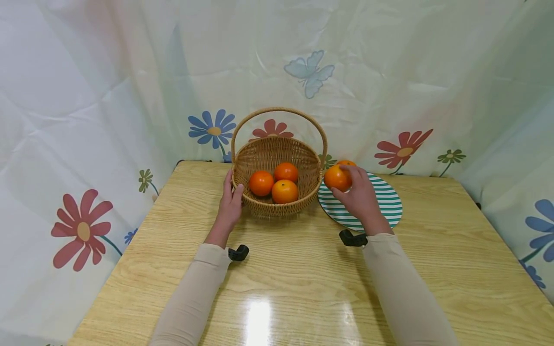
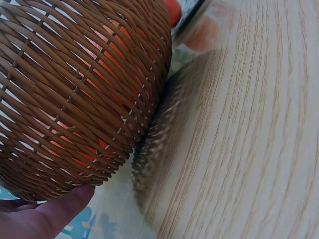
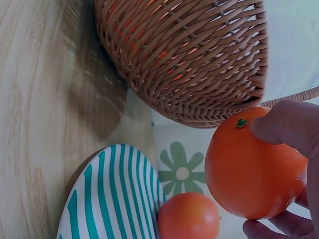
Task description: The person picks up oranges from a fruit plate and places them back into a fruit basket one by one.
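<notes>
My right hand grips an orange between thumb and fingers, above the plate's left side and just right of the basket. In the right wrist view this orange shows a small green stem spot and is held clear of the plate. A wicker basket with a tall arched handle holds three oranges. My left hand rests on the basket's left side, thumb at the front of the rim. Behind the held orange, another orange sits on the green-and-white striped plate, partly hidden.
The wooden table reaches toward me in front of the basket and plate. A flower-printed curtain hangs right behind the basket and along both sides. Black wrist mounts sit on both forearms.
</notes>
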Demonstrator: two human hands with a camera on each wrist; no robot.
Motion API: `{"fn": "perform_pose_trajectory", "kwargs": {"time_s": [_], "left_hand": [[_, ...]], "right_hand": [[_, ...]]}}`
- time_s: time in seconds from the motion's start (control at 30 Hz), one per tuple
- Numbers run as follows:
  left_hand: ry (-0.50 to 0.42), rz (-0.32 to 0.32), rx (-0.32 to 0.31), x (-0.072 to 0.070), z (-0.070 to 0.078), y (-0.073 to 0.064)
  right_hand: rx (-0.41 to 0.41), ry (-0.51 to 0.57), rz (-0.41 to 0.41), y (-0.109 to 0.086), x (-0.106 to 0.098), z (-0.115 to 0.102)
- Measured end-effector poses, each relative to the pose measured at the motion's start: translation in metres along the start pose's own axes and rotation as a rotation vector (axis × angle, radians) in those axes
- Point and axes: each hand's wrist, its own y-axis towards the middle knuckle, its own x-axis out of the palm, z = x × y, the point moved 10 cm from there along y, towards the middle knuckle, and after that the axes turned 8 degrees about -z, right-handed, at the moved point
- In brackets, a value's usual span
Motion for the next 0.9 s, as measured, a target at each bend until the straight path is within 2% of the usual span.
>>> {"fn": "perform_pose_trajectory", "kwargs": {"time_s": [0.27,0.63,0.9], "left_hand": [[-0.003,-0.004,0.002,0.000,0.000,0.000],[0.014,0.001,0.000,0.001,0.001,0.000],[0.007,0.001,0.003,0.000,0.000,0.001]], "right_hand": [[-0.006,-0.005,0.017,-0.004,-0.007,-0.007],[-0.056,-0.001,0.059,-0.007,-0.018,-0.020],[-0.119,0.027,0.089,-0.010,-0.026,-0.037]]}}
